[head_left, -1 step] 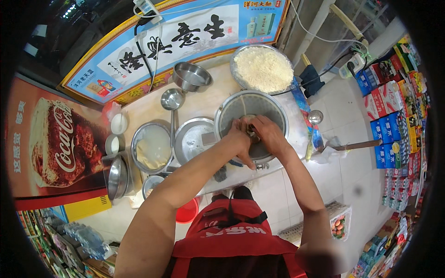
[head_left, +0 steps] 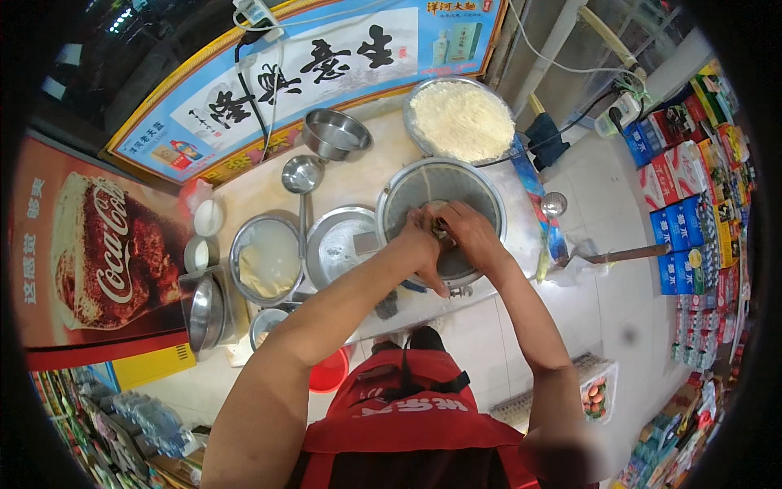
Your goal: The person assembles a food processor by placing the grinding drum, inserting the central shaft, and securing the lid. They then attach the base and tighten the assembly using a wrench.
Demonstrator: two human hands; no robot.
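Both my hands are inside the round metal vessel (head_left: 405,186) with a grey, mesh-like inner wall, at the right of the table. Fingers bent, my left hand (head_left: 421,248) presses against a small brownish thing (head_left: 441,230) in the middle of it. From the other side my right hand (head_left: 470,231) closes on the same spot, its fingertips near the left ones. What they hold is mostly covered by the fingers. Left of the vessel lies a shallow metal pan (head_left: 328,236), partly behind my left forearm.
A wide bowl of pale flour-like powder (head_left: 463,118) stands behind the vessel. Leftward are a metal bowl of cloudy liquid and pale dough-like matter (head_left: 271,261), a ladle (head_left: 303,175), an empty metal bowl (head_left: 336,134) and two white cups (head_left: 208,218). A red bucket (head_left: 330,372) is below the table edge.
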